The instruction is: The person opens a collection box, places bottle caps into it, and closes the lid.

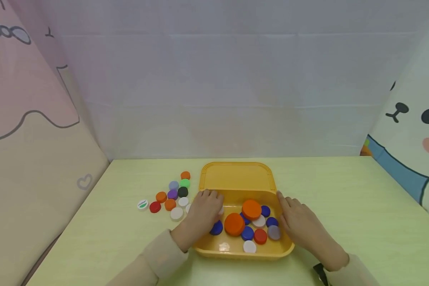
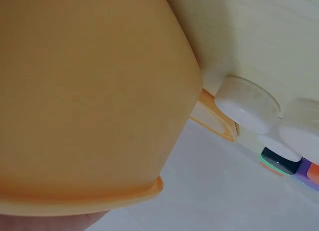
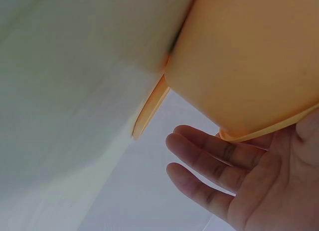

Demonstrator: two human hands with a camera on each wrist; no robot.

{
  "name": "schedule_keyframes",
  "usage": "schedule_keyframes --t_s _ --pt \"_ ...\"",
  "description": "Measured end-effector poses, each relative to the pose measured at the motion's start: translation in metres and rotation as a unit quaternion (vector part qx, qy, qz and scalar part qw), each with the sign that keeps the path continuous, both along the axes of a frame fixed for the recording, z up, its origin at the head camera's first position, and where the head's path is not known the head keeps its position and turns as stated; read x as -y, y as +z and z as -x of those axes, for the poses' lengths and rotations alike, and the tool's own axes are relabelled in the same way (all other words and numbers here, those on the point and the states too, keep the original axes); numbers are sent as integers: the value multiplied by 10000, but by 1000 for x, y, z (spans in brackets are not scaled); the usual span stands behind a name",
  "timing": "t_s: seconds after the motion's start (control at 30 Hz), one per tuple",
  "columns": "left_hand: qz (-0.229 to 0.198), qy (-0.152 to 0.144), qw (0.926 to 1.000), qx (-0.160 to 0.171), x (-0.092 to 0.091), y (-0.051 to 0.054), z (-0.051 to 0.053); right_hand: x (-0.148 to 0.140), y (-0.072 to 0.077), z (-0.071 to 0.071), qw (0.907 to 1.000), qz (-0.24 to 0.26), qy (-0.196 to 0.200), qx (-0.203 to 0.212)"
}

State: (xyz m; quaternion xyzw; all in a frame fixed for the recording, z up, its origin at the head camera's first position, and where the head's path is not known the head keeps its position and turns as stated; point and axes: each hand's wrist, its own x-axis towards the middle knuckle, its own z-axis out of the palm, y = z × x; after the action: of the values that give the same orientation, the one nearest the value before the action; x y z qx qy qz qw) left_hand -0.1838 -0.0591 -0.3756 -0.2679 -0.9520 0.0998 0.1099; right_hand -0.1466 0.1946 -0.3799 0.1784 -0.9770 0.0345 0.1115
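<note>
At the far left of the table (image 1: 93, 242) lay a logo cap (image 1: 142, 205), then a red cap (image 1: 155, 207) and a loose cluster with orange, purple (image 1: 172, 194), black (image 1: 182, 192), green (image 1: 184, 183) and white caps, the nearest a white cap (image 1: 176, 214). They sat outside the box (image 1: 243, 255), perhaps simply to keep them apart from those within.

The left hand (image 1: 203, 208) arched over the box's left rim, its fingers bent inward. A pale piece showed by the thumb, but whether the hand pinched it or only braced the wall, I could not tell. Behind the box, the lid (image 1: 237, 176) lay flat, likely set there so that the mouth was free.

Inside, in the middle of the table, caps rested on the floor of the box: a blue cap (image 1: 217, 227) by the left hand, two big orange caps (image 1: 234, 224) at the centre, and small blue, white, red and greyish ones towards the right. The walls kept them together.

The right hand (image 1: 300, 222) lay along the right rim, its fingers loosely extended, the index touching the back corner; it seemed to steady the box rather than grip anything.
</note>
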Motion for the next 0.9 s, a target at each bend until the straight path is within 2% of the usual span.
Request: schedule_keyframes --t_s 0.2,0.57,0.7,0.9 --pt "204 9 9995 -227 0 -6 0 1 0 1 10000 -1 -15 39" --pt "351 125 9992 -150 -1 -9 0 -1 -1 1 9999 23 61 -136" --pt "229 68 9996 -141 0 -7 -1 -1 -1 1 9998 26 70 -173" --pt "-207 -6 9998 28 6 4 -8 -1 0 1 9999 16 39 -129"
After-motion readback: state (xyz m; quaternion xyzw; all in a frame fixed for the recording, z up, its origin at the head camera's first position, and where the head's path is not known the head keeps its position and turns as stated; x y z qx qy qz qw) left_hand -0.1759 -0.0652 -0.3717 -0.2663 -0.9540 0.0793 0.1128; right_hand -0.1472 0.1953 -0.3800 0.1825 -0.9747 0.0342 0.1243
